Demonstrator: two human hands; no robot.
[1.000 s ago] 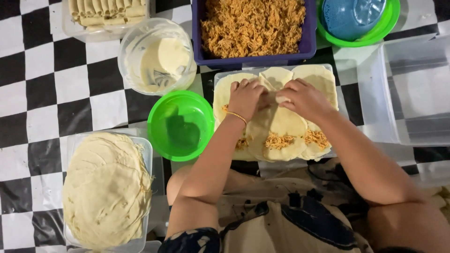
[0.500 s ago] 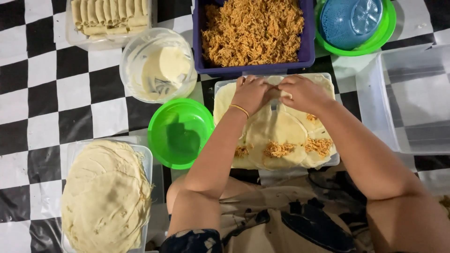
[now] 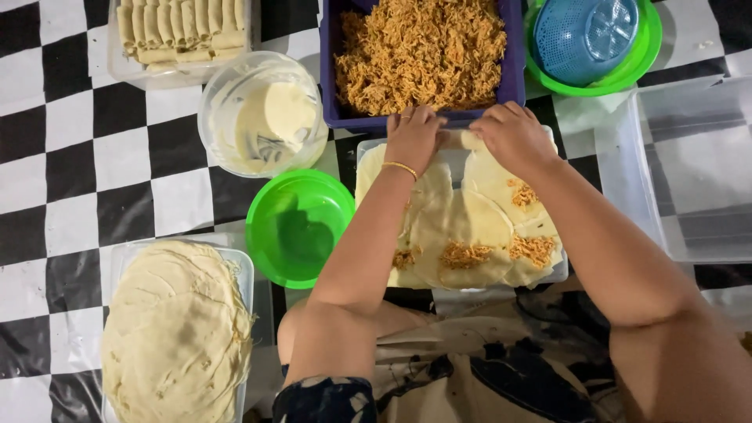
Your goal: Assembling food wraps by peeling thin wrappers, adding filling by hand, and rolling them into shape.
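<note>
Left hand (image 3: 413,135) and right hand (image 3: 513,135) both curl around a rolled wrapper (image 3: 462,139), seemingly pinching it, at the tray's (image 3: 362,153) far edge.

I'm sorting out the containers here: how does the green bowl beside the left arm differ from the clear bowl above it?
The green bowl is opaque, bright green and holds nothing; the clear bowl is see-through and holds pale creamy batter smeared up its walls. The green bowl sits nearer the person, close beside the left forearm; the clear bowl sits farther off, below the tray of rolls. Both are round, open and upright on the checkered surface.
</note>
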